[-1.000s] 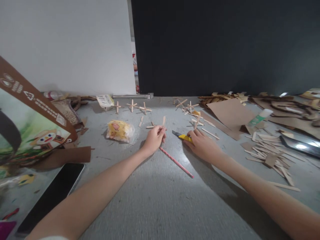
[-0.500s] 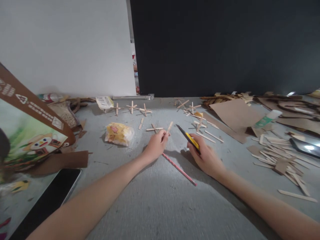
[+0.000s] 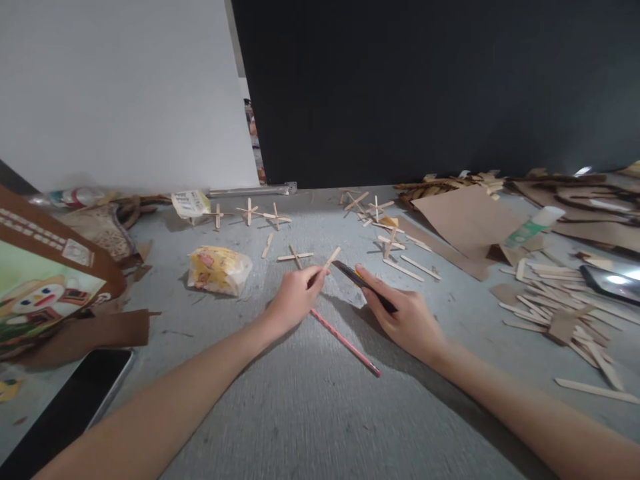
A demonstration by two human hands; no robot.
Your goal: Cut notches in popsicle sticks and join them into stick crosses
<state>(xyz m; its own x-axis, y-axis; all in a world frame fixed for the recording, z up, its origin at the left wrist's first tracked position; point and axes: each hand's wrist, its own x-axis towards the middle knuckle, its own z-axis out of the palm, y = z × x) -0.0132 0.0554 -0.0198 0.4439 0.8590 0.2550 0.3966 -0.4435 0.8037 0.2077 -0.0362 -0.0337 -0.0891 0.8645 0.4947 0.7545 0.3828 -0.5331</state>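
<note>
My left hand [image 3: 293,301] pinches a short wooden craft stick [image 3: 331,257] that points up and to the right, just above the grey tabletop [image 3: 320,400]. My right hand [image 3: 400,310] is wrapped around a yellow and black utility knife [image 3: 364,283], its tip aimed at the stick and almost touching it. A pink pencil [image 3: 345,341] lies on the table between the two hands.
Glued stick crosses [image 3: 260,213] and loose sticks [image 3: 560,307] are scattered at the back and right, beside brown cardboard sheets [image 3: 465,220] and a glue tube [image 3: 533,228]. A yellow snack packet [image 3: 217,270] lies left of centre. A phone [image 3: 65,413] and a printed box [image 3: 45,287] sit at the left.
My right hand picked the knife up off the table and brought its tip toward the stick held in my left hand. The view shifted slightly right.
</note>
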